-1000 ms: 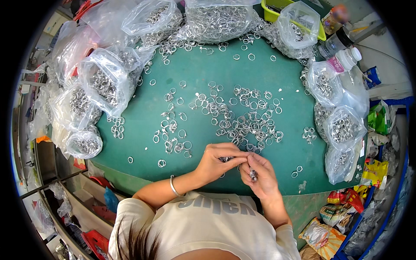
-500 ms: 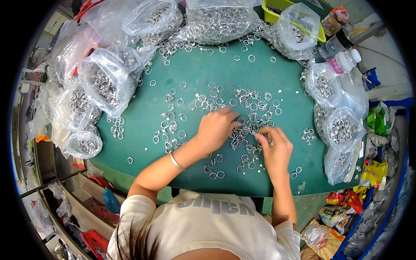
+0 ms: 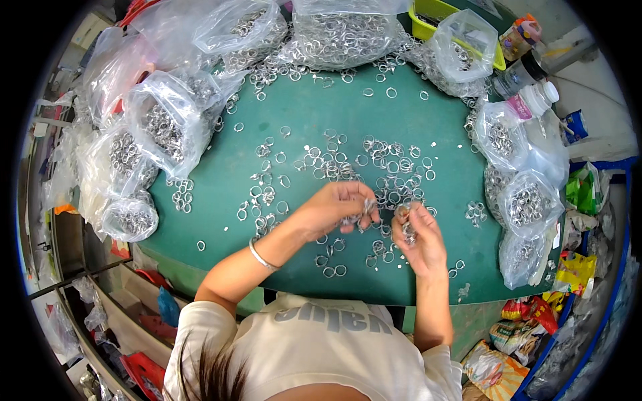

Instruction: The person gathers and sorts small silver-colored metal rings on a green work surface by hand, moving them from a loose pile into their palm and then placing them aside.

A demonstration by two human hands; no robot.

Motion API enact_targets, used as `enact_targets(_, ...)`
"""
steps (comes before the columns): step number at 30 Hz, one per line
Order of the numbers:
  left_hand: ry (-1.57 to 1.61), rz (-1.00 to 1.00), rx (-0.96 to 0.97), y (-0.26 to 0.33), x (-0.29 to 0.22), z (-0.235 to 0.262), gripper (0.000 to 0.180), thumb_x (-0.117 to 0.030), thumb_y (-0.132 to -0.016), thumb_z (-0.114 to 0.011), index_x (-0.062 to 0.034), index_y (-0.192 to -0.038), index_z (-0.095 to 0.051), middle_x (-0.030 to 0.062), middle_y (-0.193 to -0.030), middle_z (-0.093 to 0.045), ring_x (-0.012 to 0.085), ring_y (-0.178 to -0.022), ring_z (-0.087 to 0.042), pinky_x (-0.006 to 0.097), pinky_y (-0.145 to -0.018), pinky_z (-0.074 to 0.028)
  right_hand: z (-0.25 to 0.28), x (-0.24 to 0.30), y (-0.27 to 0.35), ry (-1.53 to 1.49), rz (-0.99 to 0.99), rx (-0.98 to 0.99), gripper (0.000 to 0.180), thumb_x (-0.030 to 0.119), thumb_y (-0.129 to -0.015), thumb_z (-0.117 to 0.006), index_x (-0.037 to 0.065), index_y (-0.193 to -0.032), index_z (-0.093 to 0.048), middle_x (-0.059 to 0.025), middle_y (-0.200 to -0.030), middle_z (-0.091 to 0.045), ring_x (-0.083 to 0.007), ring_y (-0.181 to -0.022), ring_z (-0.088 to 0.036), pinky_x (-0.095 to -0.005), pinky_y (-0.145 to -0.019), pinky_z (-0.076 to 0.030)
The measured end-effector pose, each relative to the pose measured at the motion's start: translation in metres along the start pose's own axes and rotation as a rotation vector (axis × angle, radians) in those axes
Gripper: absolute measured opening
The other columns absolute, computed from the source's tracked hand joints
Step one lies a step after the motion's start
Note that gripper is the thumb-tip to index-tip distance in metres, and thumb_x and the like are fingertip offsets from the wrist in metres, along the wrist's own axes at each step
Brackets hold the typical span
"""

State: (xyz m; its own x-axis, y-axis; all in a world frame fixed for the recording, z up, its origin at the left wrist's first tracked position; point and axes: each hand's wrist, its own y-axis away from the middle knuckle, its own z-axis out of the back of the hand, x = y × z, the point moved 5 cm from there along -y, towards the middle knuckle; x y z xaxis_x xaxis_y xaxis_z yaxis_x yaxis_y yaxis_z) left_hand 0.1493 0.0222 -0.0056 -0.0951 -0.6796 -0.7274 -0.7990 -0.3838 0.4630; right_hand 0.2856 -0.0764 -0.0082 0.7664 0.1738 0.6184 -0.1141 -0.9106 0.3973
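Note:
Silver-coloured metal rings (image 3: pixel 398 167) lie scattered and heaped over the middle of the green tabletop (image 3: pixel 321 110). My left hand (image 3: pixel 332 208), a bangle on its wrist, is raised just over the near side of the heap. Its fingers curl round several rings and are slightly blurred. Close to its right, my right hand (image 3: pixel 422 242) is turned partly palm-up, with a few rings held between thumb and fingers. A small gap separates the two hands. How many rings each holds is hidden by the fingers.
Clear plastic bags of rings line the table: a left bag (image 3: pixel 164 127), a far bag (image 3: pixel 344 37) and a right bag (image 3: pixel 531 200). A yellow-green basket (image 3: pixel 422 27) and a white bottle (image 3: pixel 535 99) stand at the far right. Small ring groups (image 3: pixel 476 211) lie apart.
Both hands have lifted from the heap, drawn slightly nearer to me and closed round rings. The right hand has turned its palm upward.

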Motion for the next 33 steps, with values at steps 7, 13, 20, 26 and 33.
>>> enact_targets(7,0.535,0.102,-0.018,0.037,0.039,-0.017,0.029,-0.029,-0.093,-0.049,-0.0044,-0.105,-0.059,0.0046,-0.091,-0.063,0.0095,-0.075,-0.058,0.022,-0.055,-0.046,-0.063,0.002,0.025,1.199,0.567,0.057,0.018,0.000,-0.069,-0.073,0.001,-0.084,-0.063,-0.0075,-0.076,-0.057,-0.0163,-0.064,-0.053,-0.0272,-0.055,-0.043)
enact_targets(13,0.677,0.108,-0.148,0.038,0.057,-0.018,0.030,-0.033,-0.093,-0.051,-0.0055,-0.099,-0.061,0.0047,-0.088,-0.064,0.0132,-0.079,-0.062,0.028,-0.072,-0.052,-0.037,-0.015,0.022,0.416,0.232,-0.204,0.009,0.004,-0.083,-0.064,-0.002,-0.087,-0.058,-0.0031,-0.074,-0.056,-0.0120,-0.060,-0.050,-0.0257,-0.053,-0.044)
enact_targets(20,0.927,-0.047,-0.063,0.041,0.063,-0.031,0.021,-0.025,-0.091,-0.052,-0.0083,-0.101,-0.059,0.0058,-0.100,-0.062,0.0172,-0.095,-0.059,0.035,-0.086,-0.047,-0.085,-0.036,0.029,1.036,0.872,-0.079,0.006,0.006,-0.083,-0.057,0.001,-0.083,-0.053,-0.0116,-0.097,-0.054,-0.0225,-0.092,-0.051,-0.0337,-0.084,-0.041)
enact_targets(26,1.090,-0.178,-0.055,0.041,0.058,-0.026,0.021,-0.026,-0.090,-0.052,-0.0079,-0.098,-0.060,0.0067,-0.099,-0.062,0.0202,-0.096,-0.059,0.037,-0.090,-0.045,-0.093,-0.031,0.031,0.103,0.637,-0.027,0.029,0.023,-0.096,-0.040,0.000,-0.087,-0.056,-0.0129,-0.105,-0.055,-0.0276,-0.110,-0.048,-0.0385,-0.097,-0.036)
enact_targets(33,1.129,-0.273,-0.094,0.062,0.049,-0.007,0.019,-0.025,-0.089,-0.055,-0.0080,-0.093,-0.062,0.0096,-0.097,-0.063,0.0264,-0.103,-0.058,0.041,-0.092,-0.047,-0.085,-0.034,0.038,-0.736,-0.067,0.006,0.030,0.029,-0.096,-0.039,0.004,-0.088,-0.054,-0.0111,-0.096,-0.053,-0.0229,-0.093,-0.047,-0.0358,-0.089,-0.037)
